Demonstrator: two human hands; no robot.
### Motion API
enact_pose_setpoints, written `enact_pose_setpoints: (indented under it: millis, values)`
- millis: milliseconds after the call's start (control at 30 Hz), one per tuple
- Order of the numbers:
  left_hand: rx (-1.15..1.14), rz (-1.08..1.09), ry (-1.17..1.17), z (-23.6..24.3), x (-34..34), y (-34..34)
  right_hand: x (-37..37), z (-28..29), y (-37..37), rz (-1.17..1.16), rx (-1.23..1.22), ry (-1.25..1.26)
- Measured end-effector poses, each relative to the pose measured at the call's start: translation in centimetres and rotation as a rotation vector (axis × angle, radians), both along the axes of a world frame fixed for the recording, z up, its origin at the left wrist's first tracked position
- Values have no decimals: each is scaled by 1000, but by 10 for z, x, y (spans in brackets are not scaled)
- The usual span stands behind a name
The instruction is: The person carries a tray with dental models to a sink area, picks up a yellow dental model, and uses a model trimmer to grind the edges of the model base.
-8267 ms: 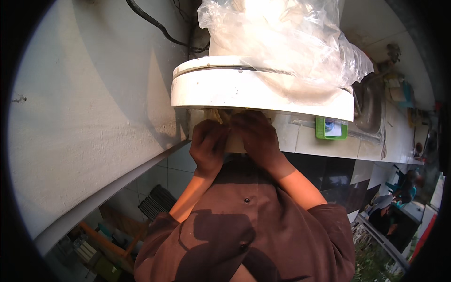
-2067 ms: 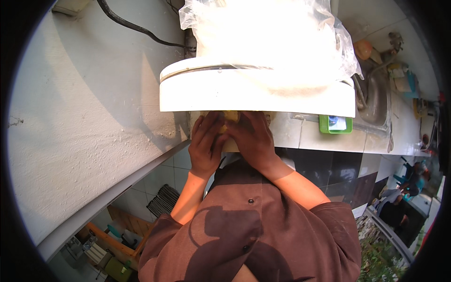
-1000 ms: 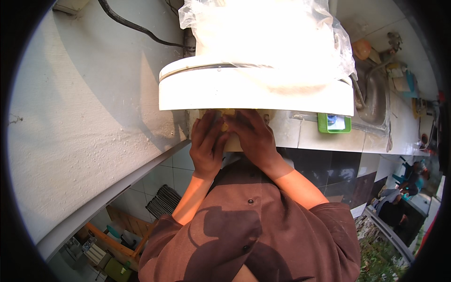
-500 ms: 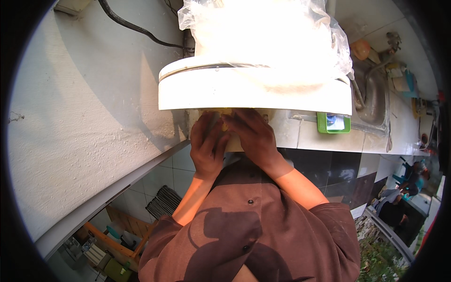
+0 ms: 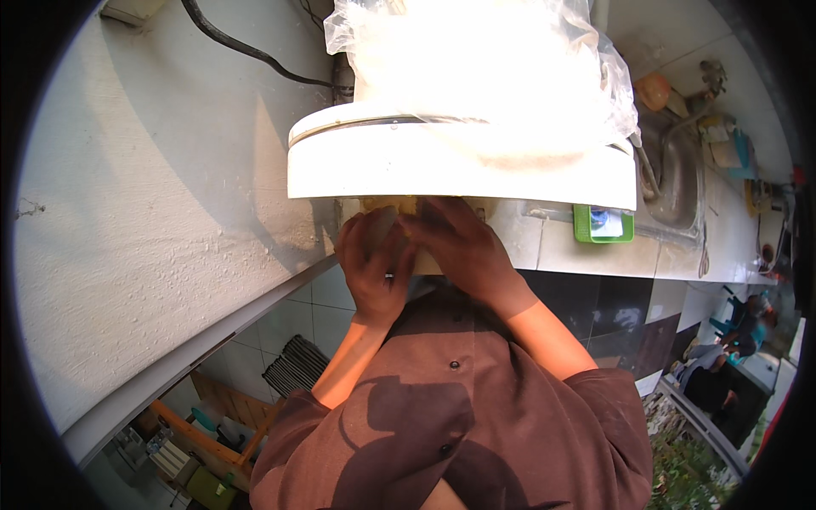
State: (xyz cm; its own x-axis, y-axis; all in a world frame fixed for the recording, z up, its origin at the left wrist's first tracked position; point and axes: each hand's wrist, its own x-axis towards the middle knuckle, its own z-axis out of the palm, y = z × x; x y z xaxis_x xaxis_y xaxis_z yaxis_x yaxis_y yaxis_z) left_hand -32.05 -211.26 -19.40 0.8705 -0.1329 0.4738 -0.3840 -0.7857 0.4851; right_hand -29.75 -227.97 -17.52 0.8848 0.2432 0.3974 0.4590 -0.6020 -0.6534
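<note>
Tiled counter (image 5: 557, 246) ran right; near white housing (image 5: 459, 166), left hand (image 5: 370, 263) and right hand (image 5: 469, 255) sat close, perhaps for steadiness, grips indiscernible.

Left of the left hand (image 5: 372, 270) is the wall (image 5: 161, 229); right of the right hand (image 5: 469, 257), on the counter (image 5: 565, 253), the basket (image 5: 581, 224).

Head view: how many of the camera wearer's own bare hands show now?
2: the left bare hand and, beside it, the right bare hand, both just below the white, curved-edged casing in the picture. Both are shaded, and some fingertips are hard to make out.
</note>
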Motion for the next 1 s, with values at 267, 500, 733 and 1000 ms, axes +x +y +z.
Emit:
enact_pose_setpoints:
  millis: [267,500,733,1000]
  values:
    - [-414,124,31,-4,0,16,-2,4,-2,68,51,-90]
    - [-225,133,31,7,21,17,-6,1,0,30,68,-79]
    - [-275,123,28,2,28,10,-9,-4,7,-43,33,-61]
    - [-324,116,-33,-2,28,4,-6,-5,13,-89,-6,-77]
